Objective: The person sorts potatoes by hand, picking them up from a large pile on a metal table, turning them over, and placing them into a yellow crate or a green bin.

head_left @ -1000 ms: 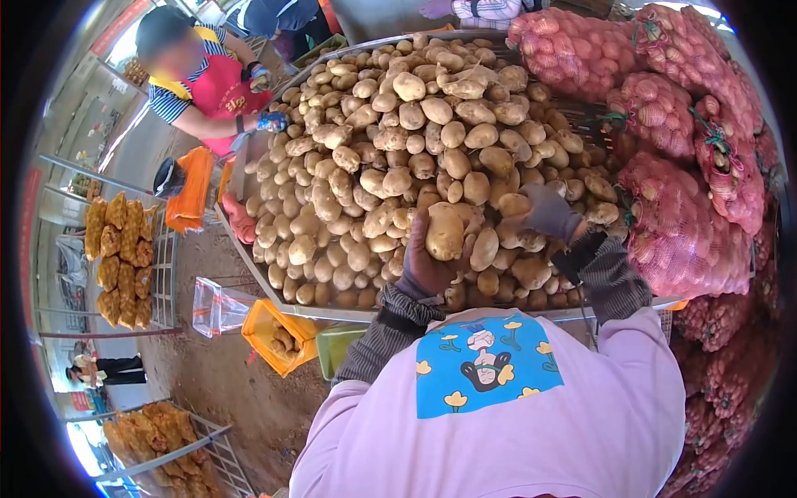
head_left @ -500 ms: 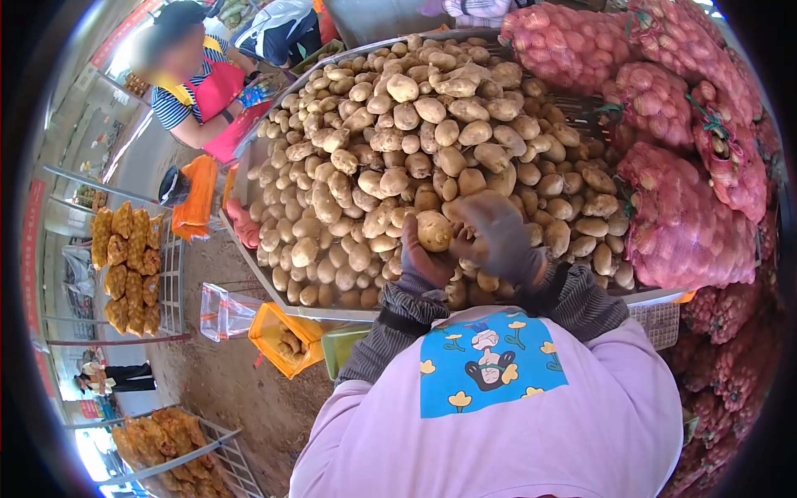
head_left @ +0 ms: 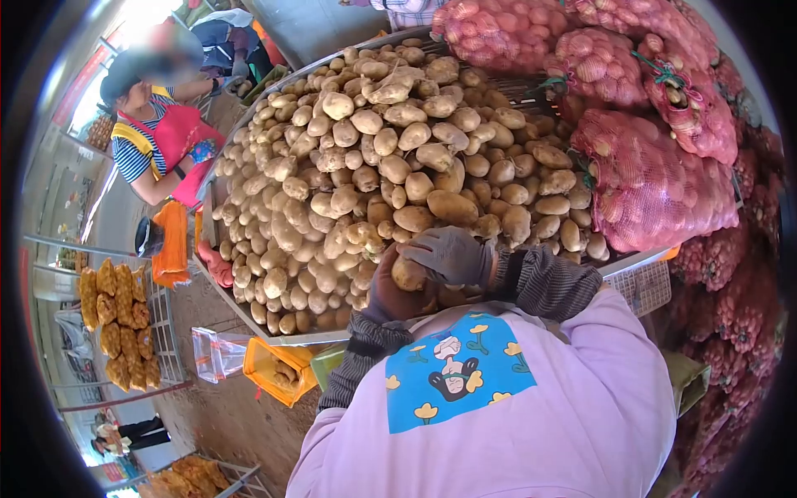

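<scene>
At the near edge of a big heap of potatoes (head_left: pixel 349 178), my left hand (head_left: pixel 388 292) is cupped around one potato (head_left: pixel 408 275). The grey-gloved right hand (head_left: pixel 452 256) lies over the top of that same potato, its fingers bent onto it. Between them the two hands hide much of the potato. Other loose potatoes lie just beyond my fingers, among them a large oblong potato (head_left: pixel 452 206).
Red mesh sacks (head_left: pixel 660 178) line the right side. Below the metal table rim (head_left: pixel 311 338) at left hang an orange bag (head_left: pixel 278 371) and a clear bag (head_left: pixel 220 353). A person in a red apron (head_left: pixel 178 137) stands across at left. Yellow mesh sacks (head_left: pixel 124 324) rest on a rack.
My right hand, blurred and to the right of the potato before, now covers its top. The view has shifted, and the person in the red apron has turned and stretched out an arm.
</scene>
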`<control>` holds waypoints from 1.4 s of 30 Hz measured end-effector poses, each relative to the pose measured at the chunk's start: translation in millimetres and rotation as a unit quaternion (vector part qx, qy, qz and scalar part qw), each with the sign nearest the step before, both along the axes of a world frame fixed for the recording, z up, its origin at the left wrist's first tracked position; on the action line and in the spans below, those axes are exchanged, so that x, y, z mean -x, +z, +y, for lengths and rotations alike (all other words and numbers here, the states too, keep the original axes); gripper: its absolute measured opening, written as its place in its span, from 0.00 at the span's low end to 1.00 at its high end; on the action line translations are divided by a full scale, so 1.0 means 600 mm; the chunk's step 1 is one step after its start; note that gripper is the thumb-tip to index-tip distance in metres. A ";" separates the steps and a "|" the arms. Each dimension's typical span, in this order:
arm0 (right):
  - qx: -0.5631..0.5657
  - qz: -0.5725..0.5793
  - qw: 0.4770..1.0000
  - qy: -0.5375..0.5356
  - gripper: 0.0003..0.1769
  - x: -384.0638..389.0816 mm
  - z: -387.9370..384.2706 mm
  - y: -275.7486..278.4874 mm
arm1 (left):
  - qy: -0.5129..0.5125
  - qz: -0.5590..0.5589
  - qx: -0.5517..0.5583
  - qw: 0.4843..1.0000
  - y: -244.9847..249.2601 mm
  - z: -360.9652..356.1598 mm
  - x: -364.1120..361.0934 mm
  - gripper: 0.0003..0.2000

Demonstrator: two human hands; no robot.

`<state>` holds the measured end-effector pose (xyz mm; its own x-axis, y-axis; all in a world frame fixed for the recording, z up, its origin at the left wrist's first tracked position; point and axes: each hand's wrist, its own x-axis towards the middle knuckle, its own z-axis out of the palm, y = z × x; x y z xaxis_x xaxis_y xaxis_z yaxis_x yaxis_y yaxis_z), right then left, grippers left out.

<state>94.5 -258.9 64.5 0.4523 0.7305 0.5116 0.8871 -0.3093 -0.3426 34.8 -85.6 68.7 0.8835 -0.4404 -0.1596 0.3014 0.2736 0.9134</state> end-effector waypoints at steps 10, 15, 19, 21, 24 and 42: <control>-0.116 0.064 0.985 -0.107 0.19 0.019 0.045 0.016 | 0.128 0.280 0.370 0.877 -0.057 -0.008 -0.025 0.27; -0.144 0.046 0.983 -0.104 0.20 0.012 0.045 0.002 | 0.132 0.268 0.393 0.870 -0.039 -0.016 -0.022 0.27; -0.161 0.039 0.982 -0.094 0.20 0.014 0.043 0.017 | 0.098 0.201 0.392 0.893 -0.026 -0.018 -0.015 0.26; -0.161 0.028 0.983 -0.090 0.20 0.014 0.041 0.022 | 0.101 0.205 0.389 0.893 -0.027 -0.017 -0.014 0.26; -0.148 -0.026 0.985 -0.080 0.20 0.012 0.036 0.040 | 0.101 0.195 0.396 0.892 -0.041 -0.014 -0.017 0.25; -0.123 0.338 0.916 -0.177 0.32 -0.062 -0.019 -0.034 | 0.231 0.141 0.394 0.878 -0.033 0.078 0.042 0.31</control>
